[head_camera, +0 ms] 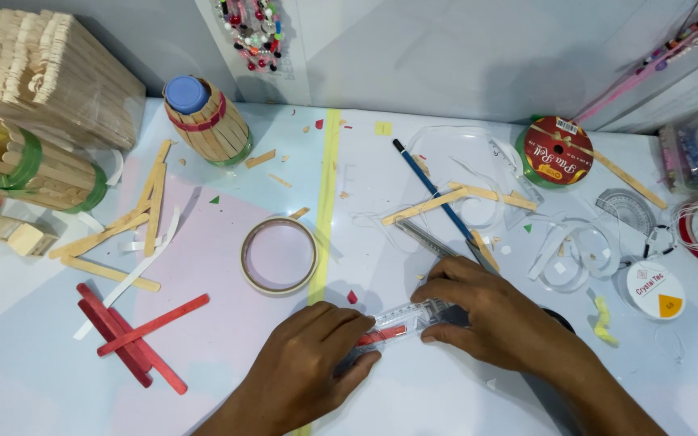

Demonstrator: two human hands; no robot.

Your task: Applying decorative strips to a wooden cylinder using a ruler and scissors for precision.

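Head cam: 2 hands, left hand (309,363) & right hand (486,311), pinning 1 clear ruler (397,320).

**Two hands press a clear ruler over a red stick**

Low in the middle of the frame, the left hand (304,363) and the right hand (486,319) both press down on a clear plastic ruler (401,319) lying on the pale table (34,379). A red craft stick (381,333) shows under the ruler between the hands. Just above the left hand lies a ring of tape (279,254). Left of centre, red sticks (135,335) lie crossed, with plain wooden sticks (127,222) above them. A stick-clad barrel with a blue cap (206,119) stands at upper left. A blue pencil (430,190) slants above the right hand, and a red-topped ribbon spool (557,151) sits at upper right.
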